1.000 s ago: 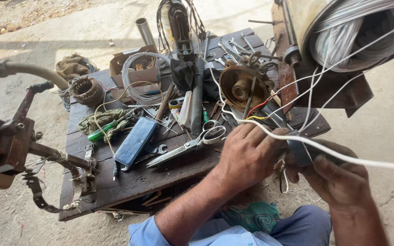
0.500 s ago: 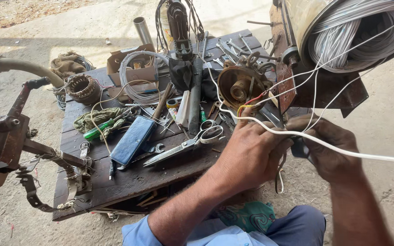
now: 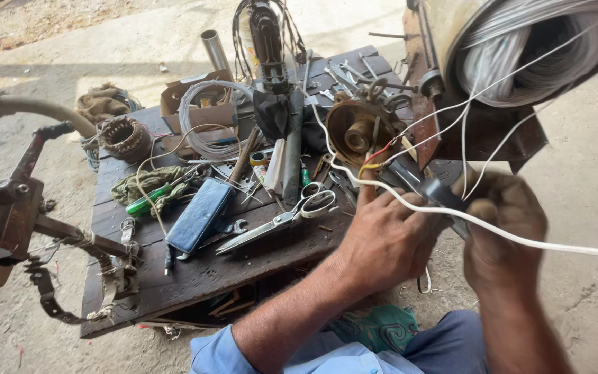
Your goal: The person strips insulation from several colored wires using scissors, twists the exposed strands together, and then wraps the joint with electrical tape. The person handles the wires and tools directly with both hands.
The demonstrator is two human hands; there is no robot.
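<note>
Gripping white cable (image 3: 520, 239) lower right: left hand (image 3: 385, 239) and right hand (image 3: 503, 232) both clamped, beside bench (image 3: 195, 277), scissors (image 3: 282, 221).

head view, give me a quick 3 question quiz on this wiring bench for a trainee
1. True or false: the scissors lie on the dark wooden table, untouched by either hand.
2. What crosses the right hand? A) white cable B) green screwdriver C) metal pipe
3. Which lies nearer the left hand: the scissors or the blue case?

Key: 1 true; 2 A; 3 the scissors.
</note>
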